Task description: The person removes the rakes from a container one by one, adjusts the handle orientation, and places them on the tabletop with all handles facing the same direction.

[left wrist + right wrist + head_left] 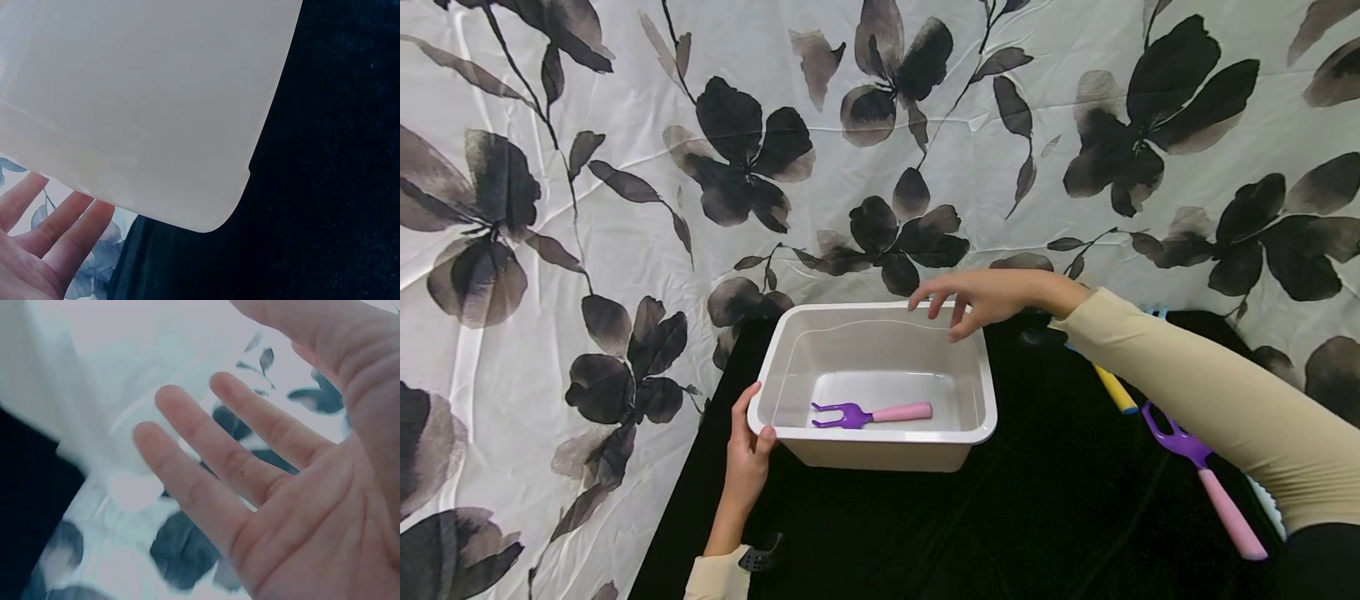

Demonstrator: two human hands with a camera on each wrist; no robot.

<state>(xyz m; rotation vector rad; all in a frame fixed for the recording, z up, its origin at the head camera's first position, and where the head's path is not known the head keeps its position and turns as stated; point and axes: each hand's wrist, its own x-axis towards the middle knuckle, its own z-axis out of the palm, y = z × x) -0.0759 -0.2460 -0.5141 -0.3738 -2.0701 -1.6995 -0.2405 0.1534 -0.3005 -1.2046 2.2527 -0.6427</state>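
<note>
A white plastic tub (880, 454) stands in the middle of the head view. Inside it lies a garden hand fork (850, 415) with purple tines and a pink handle. My left hand (748, 458) grips the tub's near left corner, thumb at the rim; in the left wrist view its fingers (78, 234) reach along the tub's outer wall (156, 125). Over the far right rim hovers my right hand (981, 298), fingers spread and slightly bent. Nothing is in its grasp, and the right wrist view shows the bare palm (312, 531).
Right of the tub, partly under the right sleeve (1195, 383), lie a second purple-and-pink hand fork (1228, 508) and a yellow-and-blue handle (1116, 390). Light blue prongs (1159, 312) show beyond the sleeve. A floral cloth (1000, 183) hangs behind the black-covered surface (1037, 517).
</note>
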